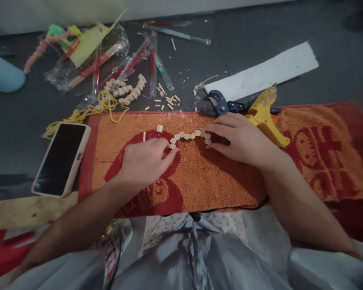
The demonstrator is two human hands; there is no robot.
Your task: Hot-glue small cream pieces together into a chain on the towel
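Observation:
A curved chain of small cream stick bundles (190, 135) stretches between my two hands, just above or on an orange and red towel (211, 181). Its left end is pinched between the thumb and fingers of my left hand (145, 161). At the right end, the thumb and fingertips of my right hand (237, 139) close around the last bundles. A loose bundle (159, 128) rests on the towel beyond my left hand, with a thin pale stick (144, 137) beside it.
A phone (60, 159) lies at the left, near tangled yellow cord (109, 102). Behind the towel are more joined bundles (133, 92), scattered short sticks (171, 100) and plastic-wrapped tubes (153, 66). Blue-and-yellow cutters (268, 117) and a white board (266, 72) lie at the right.

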